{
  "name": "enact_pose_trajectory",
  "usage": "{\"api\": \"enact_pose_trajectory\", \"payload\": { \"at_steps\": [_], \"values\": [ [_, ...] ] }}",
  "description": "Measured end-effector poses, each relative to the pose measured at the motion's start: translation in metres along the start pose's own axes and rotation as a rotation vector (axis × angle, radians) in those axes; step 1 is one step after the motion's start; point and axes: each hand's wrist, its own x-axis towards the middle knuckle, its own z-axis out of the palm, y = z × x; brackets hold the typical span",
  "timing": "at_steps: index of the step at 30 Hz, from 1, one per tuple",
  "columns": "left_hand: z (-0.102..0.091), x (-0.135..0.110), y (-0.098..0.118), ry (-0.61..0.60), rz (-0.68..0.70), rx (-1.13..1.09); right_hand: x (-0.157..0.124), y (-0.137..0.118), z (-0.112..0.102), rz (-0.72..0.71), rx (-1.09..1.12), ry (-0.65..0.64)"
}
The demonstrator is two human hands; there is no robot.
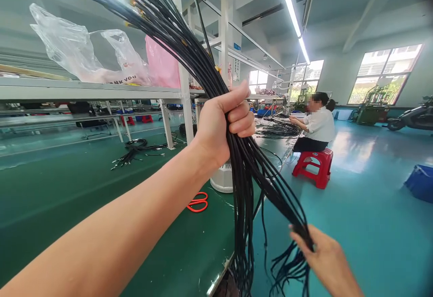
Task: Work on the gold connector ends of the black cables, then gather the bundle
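Observation:
A thick bundle of black cables (199, 60) is gripped in my left hand (226, 116), raised above the green work surface. Gold-coloured connectors show on the upper ends, which fan out to the upper left. Below the fist the cables split into two hanging portions. One drops past the table edge; the other runs down to the right, where my right hand (321, 252) is closed around it. Loose cable ends dangle under that hand. On the green mat, partly behind my left forearm, lie red-handled scissors (198, 202). Behind the bundle stands a white round ribbed object (223, 179), partly hidden.
A white shelf (135, 90) carries a clear plastic bag (67, 44) and a pink bag (162, 62). More black cables (135, 148) lie on the green table (50, 207). A person (318, 121) sits on a red stool (314, 166) at right. A blue bin (419, 182) stands farther right.

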Motion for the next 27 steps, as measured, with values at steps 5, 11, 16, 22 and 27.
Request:
{"api": "enact_pose_trajectory", "payload": {
  "at_steps": [5,11,16,22,27],
  "values": [
    [-0.001,0.001,0.006,0.038,0.037,-0.013,-0.013,-0.027,0.019,0.007,0.141,-0.107],
    [-0.004,-0.006,0.009,0.08,0.029,0.046,-0.038,-0.07,0.067,-0.1,0.252,-0.395],
    [-0.014,-0.016,0.006,0.112,0.049,0.04,-0.006,-0.017,0.038,0.0,0.043,-0.055],
    [-0.015,-0.015,0.012,0.154,0.023,0.058,-0.027,0.009,0.029,-0.041,-0.014,-0.157],
    [-0.011,-0.011,0.013,0.144,0.051,0.033,-0.028,0.018,0.014,-0.005,-0.037,-0.077]
  ]
}}
